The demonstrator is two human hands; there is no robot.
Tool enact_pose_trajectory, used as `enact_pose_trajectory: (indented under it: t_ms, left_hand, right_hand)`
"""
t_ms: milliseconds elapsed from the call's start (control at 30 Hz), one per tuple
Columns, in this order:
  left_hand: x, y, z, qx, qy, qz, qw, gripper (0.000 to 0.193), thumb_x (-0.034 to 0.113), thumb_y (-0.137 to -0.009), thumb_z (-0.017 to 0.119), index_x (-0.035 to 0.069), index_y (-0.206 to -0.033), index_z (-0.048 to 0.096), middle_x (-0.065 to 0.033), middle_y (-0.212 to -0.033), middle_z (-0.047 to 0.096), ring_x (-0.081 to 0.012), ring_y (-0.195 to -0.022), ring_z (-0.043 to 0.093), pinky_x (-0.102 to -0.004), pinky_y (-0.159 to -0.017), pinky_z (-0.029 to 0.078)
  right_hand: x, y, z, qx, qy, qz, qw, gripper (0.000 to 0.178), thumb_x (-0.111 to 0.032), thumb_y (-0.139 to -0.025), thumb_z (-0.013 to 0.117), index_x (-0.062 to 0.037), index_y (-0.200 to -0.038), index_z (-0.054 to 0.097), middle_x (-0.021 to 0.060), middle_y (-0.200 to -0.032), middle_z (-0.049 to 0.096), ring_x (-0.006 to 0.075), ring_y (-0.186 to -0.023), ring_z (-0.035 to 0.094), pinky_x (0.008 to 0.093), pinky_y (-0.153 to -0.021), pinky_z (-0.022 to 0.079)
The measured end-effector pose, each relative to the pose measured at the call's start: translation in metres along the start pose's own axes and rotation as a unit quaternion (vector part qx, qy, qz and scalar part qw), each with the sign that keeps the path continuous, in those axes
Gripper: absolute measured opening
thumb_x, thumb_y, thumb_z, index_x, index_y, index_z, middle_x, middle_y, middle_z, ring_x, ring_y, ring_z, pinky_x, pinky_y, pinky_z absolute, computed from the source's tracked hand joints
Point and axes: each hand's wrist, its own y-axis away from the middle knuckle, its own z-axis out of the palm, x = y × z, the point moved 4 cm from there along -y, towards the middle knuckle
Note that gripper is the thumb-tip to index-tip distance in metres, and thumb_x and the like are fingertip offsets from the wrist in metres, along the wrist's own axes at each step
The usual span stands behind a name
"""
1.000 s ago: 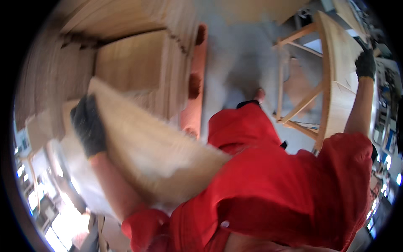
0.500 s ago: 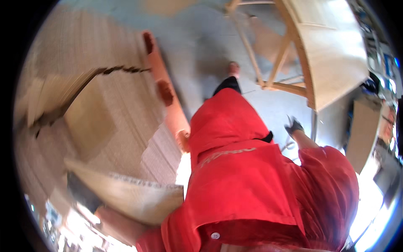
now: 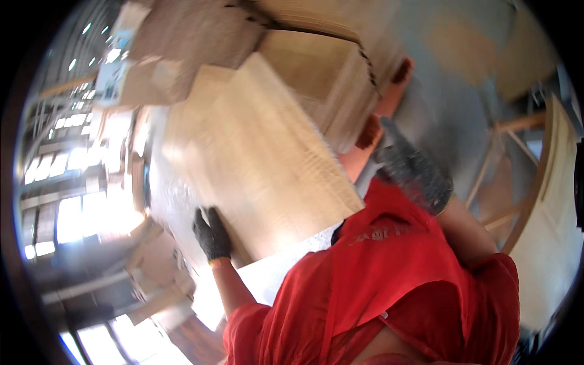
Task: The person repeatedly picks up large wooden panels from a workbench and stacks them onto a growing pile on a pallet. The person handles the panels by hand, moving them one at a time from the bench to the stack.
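Note:
A pale wooden panel (image 3: 261, 164) with a light grain lies at a slant in front of me, blurred by motion. Beside its lower left edge is my left hand (image 3: 213, 236) in a dark grey glove, fingers apart and pointing away from me. Whether it touches the panel's edge is hard to tell. My right hand (image 3: 420, 173), gloved alike and smeared a little, is raised to the right of the panel's near corner. Its fingers are stretched out, and nothing shows in them. Under the panel's near edge a pale, whitish surface (image 3: 286, 250) shows.
Large stacks of brown boards (image 3: 204, 30) stand beyond the panel. An orange beam (image 3: 392, 106) with dark openings runs along their right side. At the right stands a wooden frame with a pale board (image 3: 547, 225). Brown pieces (image 3: 152, 261) lie at the left, near bright windows.
My view has swung left. The panel, earlier low at my left with the left glove at its end, now lies before me. My right hand has come from the far right toward the panel.

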Motion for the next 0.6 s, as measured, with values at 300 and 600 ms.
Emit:
enact_pose_trajectory:
  t_ms: [300, 600]
  left_hand:
    - [0.001, 0.091, 0.039, -0.254, 0.386, -0.304, 0.833, 0.053, 0.044, -0.095, 0.042, 0.000, -0.125, 0.051, -0.0152, -0.112, 0.061, -0.0251, -0.105, 0.056, -0.0369, -0.091, 0.046]
    - [0.132, 0.075, 0.039, -0.054, 0.249, 0.041, 0.966, 0.051, 0.040, -0.094, 0.048, 0.001, -0.126, 0.051, -0.0175, -0.115, 0.059, -0.0280, -0.104, 0.056, -0.0377, -0.090, 0.046]
  right_hand:
    - [-0.016, -0.023, 0.093, -0.093, 0.172, -0.100, 0.976, 0.086, -0.034, -0.088, 0.061, 0.0067, -0.144, 0.009, 0.0276, -0.087, 0.061, 0.0374, -0.076, 0.062, 0.0425, -0.070, 0.048]
    - [-0.002, 0.003, -0.030, -0.015, 0.170, -0.079, 0.982, 0.079, -0.032, -0.089, 0.056, -0.0022, -0.146, 0.009, 0.0258, -0.093, 0.060, 0.0380, -0.086, 0.060, 0.0401, -0.075, 0.046]
